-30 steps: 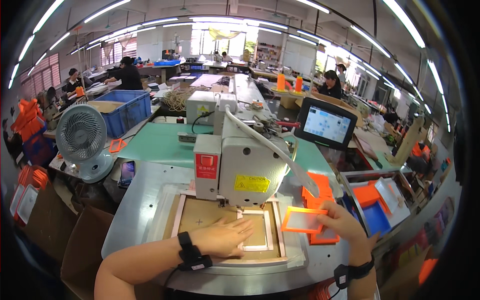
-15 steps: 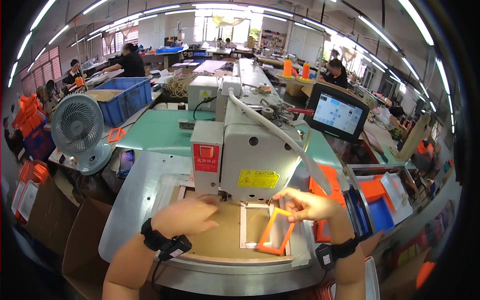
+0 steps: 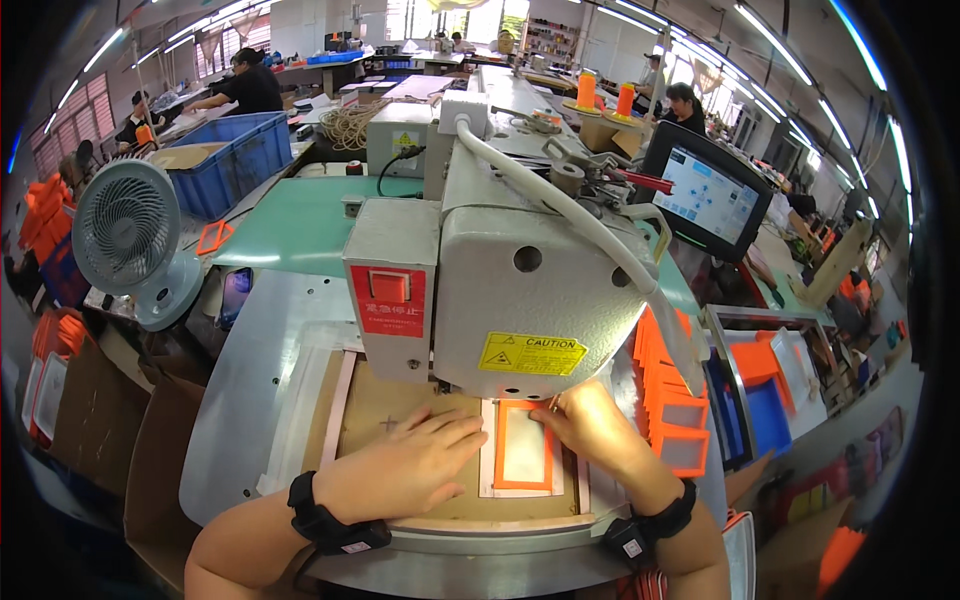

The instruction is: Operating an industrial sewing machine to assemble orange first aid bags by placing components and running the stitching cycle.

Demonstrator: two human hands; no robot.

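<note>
An orange-bordered rectangular piece with a pale, see-through middle (image 3: 524, 470) lies inside a white-edged rectangular guide (image 3: 487, 470) on the brown board (image 3: 375, 420) under the sewing machine head (image 3: 545, 260). My right hand (image 3: 605, 430) pinches the piece's upper right edge, thumb and forefinger together, close below the machine head. Flat on the board to the left of the guide rests my left hand (image 3: 405, 465), its fingers stretched towards the piece and nothing held. The needle area is mostly hidden behind the machine's housing.
Several more orange-bordered pieces (image 3: 682, 430) lie overlapped right of the board. A screen (image 3: 705, 195) stands at the machine's right. A fan (image 3: 130, 230), a phone (image 3: 234, 298) and a blue crate (image 3: 245, 165) are on the left. People sit at far tables.
The orange-bordered piece has gone from tilted in my right hand to lying squarely inside the guide. My left hand has come down and right onto the board. The whole view has shifted.
</note>
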